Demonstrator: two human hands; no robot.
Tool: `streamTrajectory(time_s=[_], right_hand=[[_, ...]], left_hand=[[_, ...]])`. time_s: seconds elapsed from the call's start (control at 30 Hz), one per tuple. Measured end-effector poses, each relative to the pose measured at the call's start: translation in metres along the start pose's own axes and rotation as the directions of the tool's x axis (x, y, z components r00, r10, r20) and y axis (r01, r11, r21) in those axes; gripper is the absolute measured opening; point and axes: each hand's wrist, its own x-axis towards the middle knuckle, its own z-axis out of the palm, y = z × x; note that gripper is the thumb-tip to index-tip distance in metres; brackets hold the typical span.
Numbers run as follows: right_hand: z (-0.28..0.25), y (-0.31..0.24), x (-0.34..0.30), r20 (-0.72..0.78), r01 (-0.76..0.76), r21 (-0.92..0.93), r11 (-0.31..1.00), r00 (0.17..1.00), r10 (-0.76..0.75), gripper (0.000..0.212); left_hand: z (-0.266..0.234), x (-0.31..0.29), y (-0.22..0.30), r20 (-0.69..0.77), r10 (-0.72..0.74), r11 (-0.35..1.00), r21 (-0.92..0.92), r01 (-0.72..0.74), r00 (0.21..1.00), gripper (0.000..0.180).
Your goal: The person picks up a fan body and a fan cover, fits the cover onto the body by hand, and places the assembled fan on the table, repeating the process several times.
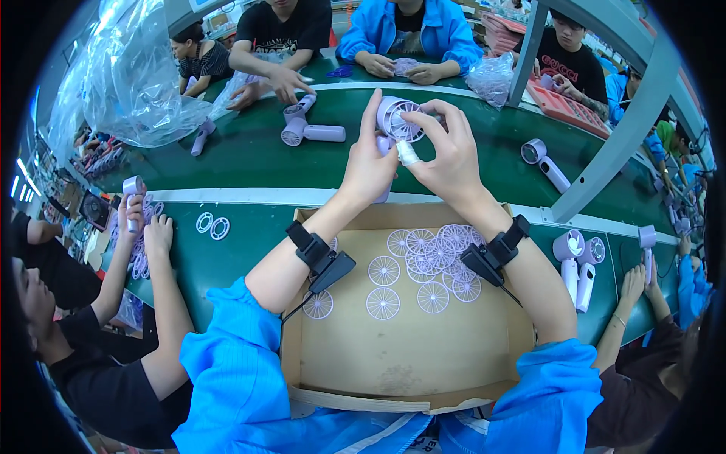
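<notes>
The head view is showing a fan (393,119) being held up above the green belt (454,178), beyond the far edge of a cardboard box (408,344). The left hand (367,163) is grasping the fan from its left side, the thumb-side finger standing up along the round head. The right hand (452,157) is curving around the other side, its fingertips touching or nearly touching the spoked front; the exact contact is being hidden by the fingers. A white wrap (407,154) is covering the right thumb's tip. The fan's long axis is running roughly upright in the picture, the head lying uppermost and the handle descending between the wrists, partly hidden by the left hand. Its round front is facing right and somewhat toward the wearer. Inside the box, spoked grilles (383,303) are lying flat, some overlapping in a heap near the far right corner, others resting singly to the left. Black wristbands (508,244) are circling both forearms. Two more fans (324,133) are resting on the belt at left, one handle pointing right, while a co-worker's hand (286,82) is reaching just beside them. Two pale rings (219,228) are lying left of the box.
</notes>
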Motion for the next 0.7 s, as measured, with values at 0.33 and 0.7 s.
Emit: streamTrajectory(time_s=[0.33,0.7], right_hand=[[0.0,0.0,0.004,-0.027,0.046,0.001,0.999,0.999,-0.046,0.041],[-0.002,-0.003,0.005,-0.024,0.036,-0.002,0.999,0.999,-0.036,0.04]], left_hand=[[0.001,-0.005,0.013,-0.025,-0.058,0.997,0.043,0.059,0.998,0.081],[0.006,-0.005,0.009,-0.043,0.012,0.998,0.059,-0.009,0.999,0.079]])
